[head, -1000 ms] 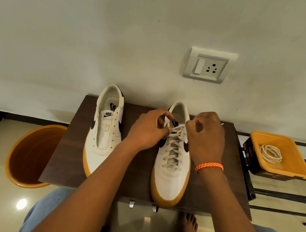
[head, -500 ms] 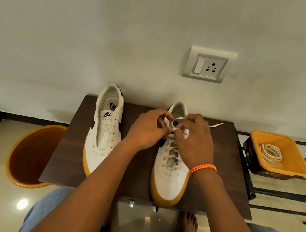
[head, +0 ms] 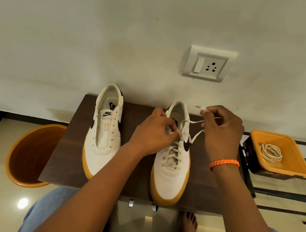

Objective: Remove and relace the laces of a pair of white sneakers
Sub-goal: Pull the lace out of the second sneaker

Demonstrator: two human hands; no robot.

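Observation:
Two white sneakers with gum soles stand on a dark wooden table point(head: 63, 159). The left sneaker point(head: 104, 131) has no lace, its eyelets bare. The right sneaker point(head: 171, 165) is laced up most of its length. My left hand point(head: 153, 135) pinches the lace at the shoe's top eyelets. My right hand point(head: 221, 131), with an orange band on its wrist, holds the free lace end point(head: 199, 107) up and to the right of the shoe, the lace running taut back to the eyelets.
An orange tray point(head: 299, 163) on a black metal rack at the right holds a coiled white lace point(head: 271, 153). An orange bucket point(head: 29, 155) stands on the floor left of the table. A wall socket point(head: 208, 65) is above. My knees and a bare foot show below.
My right hand has pulled away from the shoe's top to the upper right, drawing the lace end out through the eyelet. My left hand has stayed at the top eyelets.

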